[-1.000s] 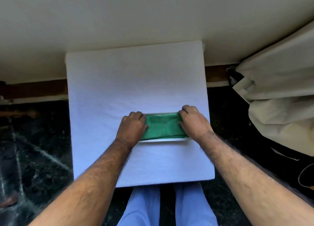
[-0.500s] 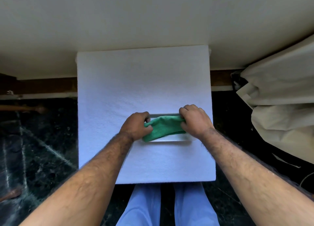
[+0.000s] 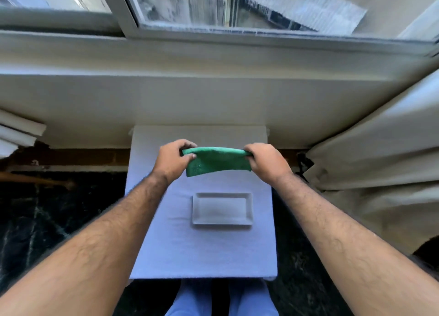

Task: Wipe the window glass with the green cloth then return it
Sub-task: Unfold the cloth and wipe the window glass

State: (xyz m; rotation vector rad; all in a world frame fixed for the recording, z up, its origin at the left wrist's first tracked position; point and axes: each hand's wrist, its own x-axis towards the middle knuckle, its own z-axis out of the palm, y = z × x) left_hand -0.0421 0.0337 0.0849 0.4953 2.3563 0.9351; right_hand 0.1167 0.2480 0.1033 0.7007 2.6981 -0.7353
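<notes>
The folded green cloth [image 3: 217, 160] hangs in the air between my hands, above the white-covered table [image 3: 204, 249]. My left hand [image 3: 173, 160] pinches its left end and my right hand [image 3: 267, 161] grips its right end. Below it a white rectangular tray [image 3: 222, 208] lies bare on the table. The window glass [image 3: 237, 6] fills the top of the view, behind a pale frame and a wide sill [image 3: 213, 61].
A cream curtain [image 3: 380, 173] hangs bunched at the right, close to my right forearm. Dark marble floor [image 3: 47, 220] lies on both sides of the table. A wooden stick [image 3: 35, 179] lies on the floor at left. My blue-trousered legs show at the bottom edge.
Both hands have lifted the green cloth off the white tray and raised it. My head has tilted up, bringing the window and sill into view.
</notes>
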